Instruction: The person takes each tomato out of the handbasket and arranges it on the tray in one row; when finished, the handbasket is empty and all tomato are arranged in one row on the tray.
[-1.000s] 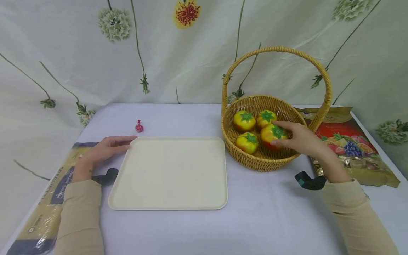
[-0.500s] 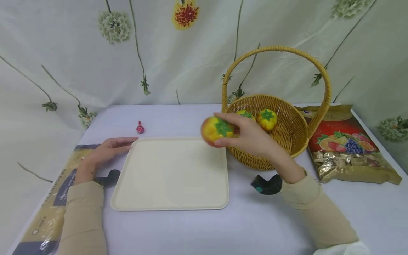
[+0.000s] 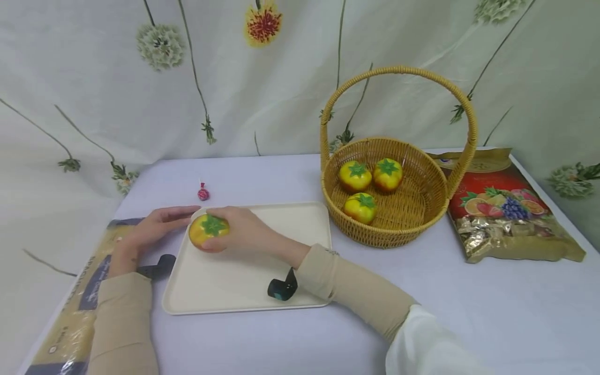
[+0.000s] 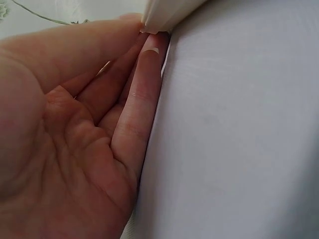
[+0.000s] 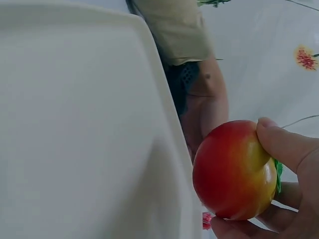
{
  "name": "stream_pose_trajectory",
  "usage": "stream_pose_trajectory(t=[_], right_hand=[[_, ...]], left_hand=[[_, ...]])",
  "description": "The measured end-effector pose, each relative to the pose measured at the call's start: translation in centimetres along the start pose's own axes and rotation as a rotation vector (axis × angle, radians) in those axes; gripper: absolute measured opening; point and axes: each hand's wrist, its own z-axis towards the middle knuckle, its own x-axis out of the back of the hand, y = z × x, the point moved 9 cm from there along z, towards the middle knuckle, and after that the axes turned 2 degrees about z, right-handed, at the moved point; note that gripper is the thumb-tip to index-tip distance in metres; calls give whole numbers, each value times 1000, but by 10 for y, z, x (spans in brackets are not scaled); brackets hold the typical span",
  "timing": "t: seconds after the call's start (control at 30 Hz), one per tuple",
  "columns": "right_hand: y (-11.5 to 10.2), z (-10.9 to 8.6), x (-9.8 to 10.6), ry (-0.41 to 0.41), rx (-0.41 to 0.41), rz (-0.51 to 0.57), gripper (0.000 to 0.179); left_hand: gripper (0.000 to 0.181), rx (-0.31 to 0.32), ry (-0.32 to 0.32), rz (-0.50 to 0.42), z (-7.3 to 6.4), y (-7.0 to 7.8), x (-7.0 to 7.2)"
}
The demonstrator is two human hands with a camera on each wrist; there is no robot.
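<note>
the right hand [image 3: 244, 229] has brought one persimmon-like fruit [image 3: 201, 234] out of the basket [image 3: 389, 239] and over to the far left corner of the tray [image 3: 234, 286]. that leaves three other fruits [image 3: 354, 179] in the basket, so this one looks nearly done with its trip from basket to tray. the right hand holds it tight, thumb on one side and fingers on the other. i cannot tell if the fruit touches the tray.

the left hand [image 3: 157, 226] has stayed by that same corner. it has no fruit, and its fingers are mostly straight.

from the head you see the green leafy top and yellow skin, and only there can you see the basket. the right wrist view shows the fruit's shiny red bottom, and a bit of the red candy [image 3: 203, 194] behind it. the left wrist view shows the inside of the left hand, with its fingertips right at the tray's edge.
</note>
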Motion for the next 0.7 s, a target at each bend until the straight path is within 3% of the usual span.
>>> stream_pose_trajectory(t=[0.13, 0.23, 0.37, 0.5, 0.7], right_hand=[[-4, 17, -18, 25, 71, -25, 43], [-7, 24, -23, 43, 69, -71, 36], [-6, 26, -26, 37, 13, -149, 43], [-5, 27, -29, 28, 16, -191, 48], [-1, 28, -36, 15, 30, -123, 55]], left_hand=[[50, -26, -2, 23, 0, 1, 0], [47, -25, -11, 17, 0, 2, 0], [46, -39, -11, 19, 1, 7, -1], [46, -47, 3, 41, 1, 9, 0], [47, -38, 1, 35, -2, 6, 1]])
